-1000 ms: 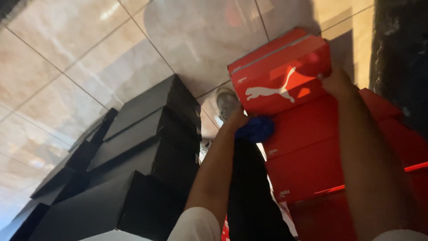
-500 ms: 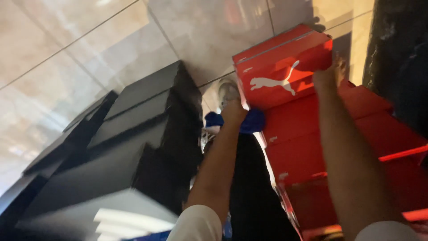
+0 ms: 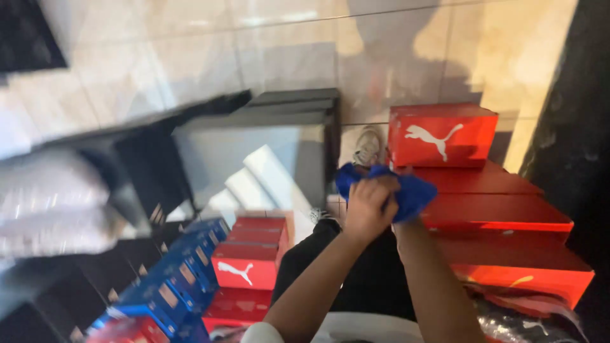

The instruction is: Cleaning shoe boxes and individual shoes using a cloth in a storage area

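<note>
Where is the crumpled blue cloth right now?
In the head view, the crumpled blue cloth sits centre-right, gripped by the left hand, just left of the stacked red cardboard boxes.

I see a pale glossy tiled floor (image 3: 190, 57) carrying everything. On it to my right stands a stepped stack of red boxes (image 3: 502, 216), one red box (image 3: 443, 134) topmost. Beside them stands a stack of black boxes (image 3: 292, 105). Lower left sit smaller red boxes (image 3: 244, 267) and blue boxes (image 3: 171, 286). A grey shoe (image 3: 368, 146) rests on the tiles between the stacks.
</note>
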